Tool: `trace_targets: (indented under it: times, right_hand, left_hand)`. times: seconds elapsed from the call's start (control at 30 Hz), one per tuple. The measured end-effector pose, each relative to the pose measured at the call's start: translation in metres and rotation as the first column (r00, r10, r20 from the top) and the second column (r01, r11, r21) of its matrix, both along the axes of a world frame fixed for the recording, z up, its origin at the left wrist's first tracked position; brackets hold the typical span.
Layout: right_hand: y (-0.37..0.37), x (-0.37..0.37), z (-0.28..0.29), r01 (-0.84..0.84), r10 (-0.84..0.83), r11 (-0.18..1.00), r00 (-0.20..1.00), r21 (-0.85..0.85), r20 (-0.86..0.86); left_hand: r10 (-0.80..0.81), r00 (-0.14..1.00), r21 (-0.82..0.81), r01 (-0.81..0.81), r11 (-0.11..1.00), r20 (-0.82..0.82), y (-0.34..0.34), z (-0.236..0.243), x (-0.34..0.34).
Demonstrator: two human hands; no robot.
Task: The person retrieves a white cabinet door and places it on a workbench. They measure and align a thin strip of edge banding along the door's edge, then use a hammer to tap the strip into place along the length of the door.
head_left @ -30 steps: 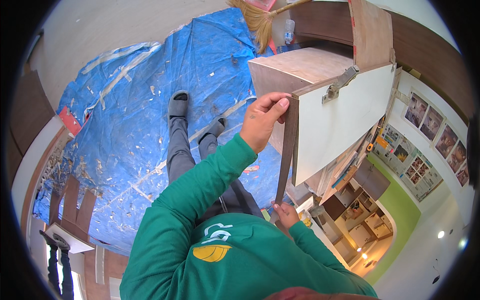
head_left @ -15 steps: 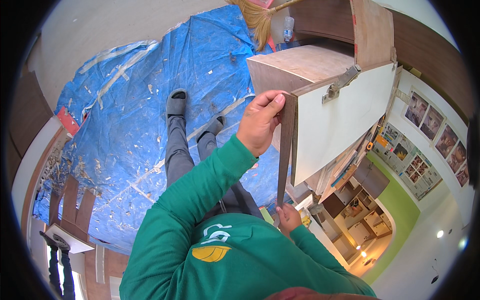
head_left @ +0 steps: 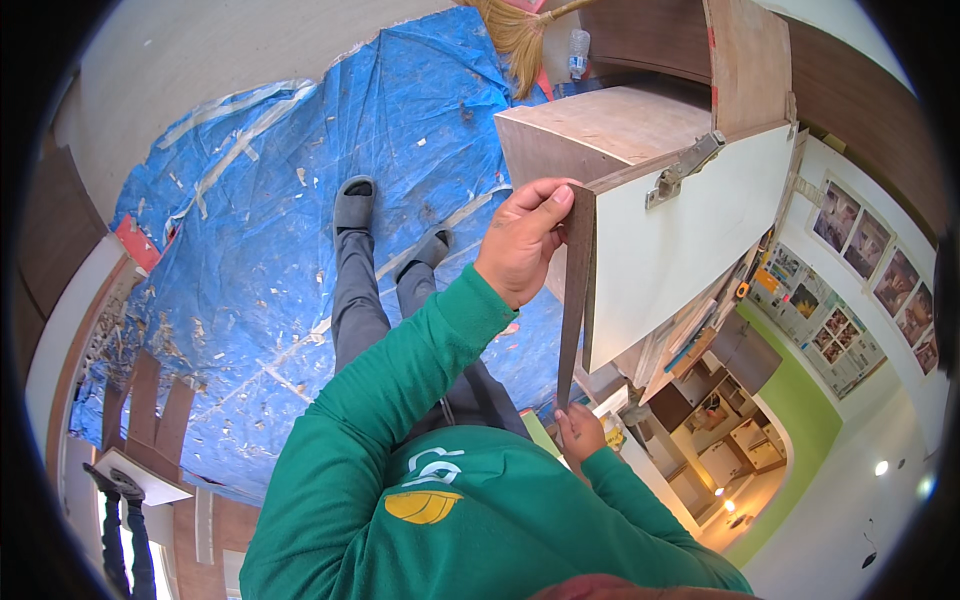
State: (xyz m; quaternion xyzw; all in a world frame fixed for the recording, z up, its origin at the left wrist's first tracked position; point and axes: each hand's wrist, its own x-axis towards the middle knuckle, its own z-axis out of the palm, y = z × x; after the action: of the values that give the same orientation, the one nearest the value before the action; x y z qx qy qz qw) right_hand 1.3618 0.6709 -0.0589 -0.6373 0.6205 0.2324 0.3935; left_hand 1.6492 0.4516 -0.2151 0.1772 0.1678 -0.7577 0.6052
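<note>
A long, dark brown edge-banding strip point(head_left: 574, 310) runs down beside the edge of a white door panel point(head_left: 685, 230). At the panel's upper corner, my left hand point(head_left: 520, 240) pinches the strip's top end between thumb and fingers. My right hand point(head_left: 580, 434) grips the strip's lower end, below the panel's bottom corner and close to my body. A narrow gap shows between strip and panel edge toward the bottom. A metal hinge point(head_left: 684, 172) is fixed near the panel's top edge. Behind the panel is a wooden cabinet box point(head_left: 610, 125).
A blue tarp point(head_left: 250, 220) littered with scraps covers the floor under my feet. A straw broom point(head_left: 520, 40) and a plastic bottle point(head_left: 578, 52) lie beyond the cabinet. Brown boards point(head_left: 145, 410) stand at the left, near another person's legs point(head_left: 128, 540). Tools and wood pieces crowd behind the panel.
Hardly anything differs. My right hand has shifted very slightly at the strip's lower end, while my left hand keeps its place at the corner.
</note>
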Motion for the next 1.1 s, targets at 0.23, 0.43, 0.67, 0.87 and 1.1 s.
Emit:
trace_targets:
  times: [0.23,0.43,0.67,0.87,1.1]
  right_hand:
    - [0.007,-0.011,-0.004,-0.010,0.010,1.000,0.999,0.003,-0.045]
    - [0.005,-0.008,-0.006,0.005,-0.006,1.000,1.000,-0.030,-0.024]
    - [0.005,-0.011,-0.006,0.033,-0.032,0.999,0.999,0.008,-0.028]
    - [0.007,-0.013,-0.006,0.037,-0.038,0.999,0.999,-0.036,-0.020]
    - [0.007,-0.015,0.001,0.082,-0.083,0.996,0.997,-0.044,0.000]
  left_hand:
    - [-0.007,0.999,-0.004,0.007,1.000,-0.037,0.003,-0.003,-0.003]
    - [-0.018,1.000,0.013,0.018,1.000,-0.006,0.004,-0.002,-0.004]
    - [-0.032,0.999,0.054,0.032,0.998,0.008,0.003,0.000,-0.005]
    - [-0.039,0.999,0.035,0.038,0.999,0.017,0.000,0.001,-0.002]
    - [-0.047,0.996,0.086,0.041,0.996,0.073,-0.004,0.011,0.000]
